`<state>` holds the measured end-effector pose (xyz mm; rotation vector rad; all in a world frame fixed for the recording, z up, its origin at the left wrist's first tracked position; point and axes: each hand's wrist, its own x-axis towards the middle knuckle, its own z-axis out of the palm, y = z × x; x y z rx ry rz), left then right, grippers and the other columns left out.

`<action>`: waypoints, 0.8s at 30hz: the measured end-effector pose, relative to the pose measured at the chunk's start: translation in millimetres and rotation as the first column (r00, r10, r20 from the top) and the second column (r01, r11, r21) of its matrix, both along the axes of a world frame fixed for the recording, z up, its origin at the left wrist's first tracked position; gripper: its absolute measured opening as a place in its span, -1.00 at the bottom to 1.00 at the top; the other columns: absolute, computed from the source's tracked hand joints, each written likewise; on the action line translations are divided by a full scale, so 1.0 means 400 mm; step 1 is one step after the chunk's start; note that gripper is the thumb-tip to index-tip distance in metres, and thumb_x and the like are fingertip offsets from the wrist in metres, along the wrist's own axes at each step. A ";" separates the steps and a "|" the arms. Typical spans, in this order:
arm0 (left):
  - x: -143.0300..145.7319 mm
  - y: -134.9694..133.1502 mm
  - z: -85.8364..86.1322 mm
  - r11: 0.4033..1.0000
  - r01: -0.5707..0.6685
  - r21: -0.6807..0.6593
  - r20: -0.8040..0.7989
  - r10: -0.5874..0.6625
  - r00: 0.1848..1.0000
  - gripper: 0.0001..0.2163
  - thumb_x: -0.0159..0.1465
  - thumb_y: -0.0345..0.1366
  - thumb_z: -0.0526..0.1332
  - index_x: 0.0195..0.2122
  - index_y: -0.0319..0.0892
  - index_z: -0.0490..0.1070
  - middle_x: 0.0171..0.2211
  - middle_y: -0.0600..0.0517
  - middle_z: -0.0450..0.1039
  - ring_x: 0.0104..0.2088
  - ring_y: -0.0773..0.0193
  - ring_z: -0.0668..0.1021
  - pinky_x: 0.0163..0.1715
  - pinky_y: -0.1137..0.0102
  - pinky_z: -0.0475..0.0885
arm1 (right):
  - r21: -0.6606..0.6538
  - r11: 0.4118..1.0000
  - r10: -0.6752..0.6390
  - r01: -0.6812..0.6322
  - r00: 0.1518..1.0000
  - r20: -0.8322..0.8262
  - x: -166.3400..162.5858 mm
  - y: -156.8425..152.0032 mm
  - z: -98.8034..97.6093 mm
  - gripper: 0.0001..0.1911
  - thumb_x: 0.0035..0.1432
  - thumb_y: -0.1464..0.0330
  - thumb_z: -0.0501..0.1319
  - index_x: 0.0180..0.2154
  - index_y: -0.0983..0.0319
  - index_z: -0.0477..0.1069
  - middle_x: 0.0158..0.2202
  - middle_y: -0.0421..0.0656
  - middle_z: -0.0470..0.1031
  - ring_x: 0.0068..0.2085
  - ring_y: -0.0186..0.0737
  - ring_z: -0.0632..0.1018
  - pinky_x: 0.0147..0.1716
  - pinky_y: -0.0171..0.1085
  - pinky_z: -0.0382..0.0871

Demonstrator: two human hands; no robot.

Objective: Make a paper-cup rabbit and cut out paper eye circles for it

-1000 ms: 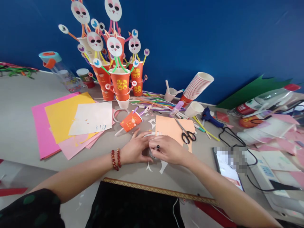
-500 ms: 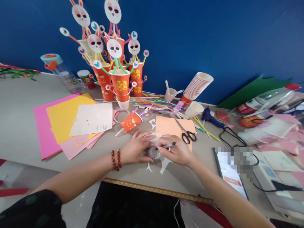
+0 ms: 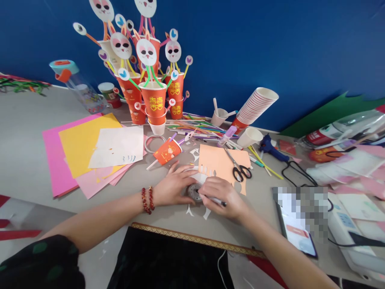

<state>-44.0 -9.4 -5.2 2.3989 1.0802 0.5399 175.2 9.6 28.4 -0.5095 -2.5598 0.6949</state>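
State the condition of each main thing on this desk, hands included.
Left hand: spread, at the round disc.
Right hand: closed around a pen.
Pen: held slanted.
Scissors: lying on peach paper, blades apparently closed.
Peach paper: shapes cut out.
Red straw-fitted cup: lying on its side.
Paper-cup stack: nested, leaning.
Phone: screen lit.
Hot-glue gun: lying down, unheld.
Blue-lidded bottle: lid on.

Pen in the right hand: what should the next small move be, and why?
Probably a short stroke with the pen at the round disc, with the left hand steadying it: the right hand grips the pen, one end towards the disc, and the left thumb lies by the disc's edge. Whether the tip touches is unclear.
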 end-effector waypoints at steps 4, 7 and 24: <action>0.000 0.000 0.000 1.000 0.000 -0.002 0.000 0.000 1.000 -0.51 0.11 0.06 0.33 0.00 -0.05 0.42 0.24 -0.05 0.29 0.29 -0.05 0.20 0.27 -0.10 -0.20 | 0.081 0.997 -0.013 0.008 0.998 0.060 0.001 -0.002 0.013 -0.82 0.22 0.44 0.02 -0.40 0.19 0.32 -0.51 -0.16 0.39 -0.43 -0.20 0.35 -0.35 -0.23 0.22; 0.000 0.000 0.001 1.000 0.000 -0.010 0.002 0.000 1.000 -0.52 0.12 0.08 0.32 0.00 -0.05 0.42 0.24 -0.07 0.30 0.29 -0.06 0.21 0.27 -0.10 -0.20 | 0.126 0.992 -0.042 0.029 0.993 0.108 -0.005 -0.006 0.024 -0.79 0.21 0.45 0.02 -0.46 0.18 0.28 -0.54 -0.19 0.35 -0.46 -0.22 0.32 -0.39 -0.26 0.18; 0.004 -0.001 -0.002 1.000 -0.008 0.000 0.001 0.008 1.000 -0.51 0.07 0.03 0.38 -0.01 -0.04 0.43 0.25 -0.07 0.28 0.28 -0.10 0.21 0.28 -0.12 -0.23 | -0.047 0.937 -0.346 0.345 0.938 -0.023 0.006 -0.003 0.036 -0.79 0.15 0.43 0.10 -0.54 0.21 0.29 -0.62 -0.25 0.32 -0.55 -0.31 0.33 -0.49 -0.32 0.15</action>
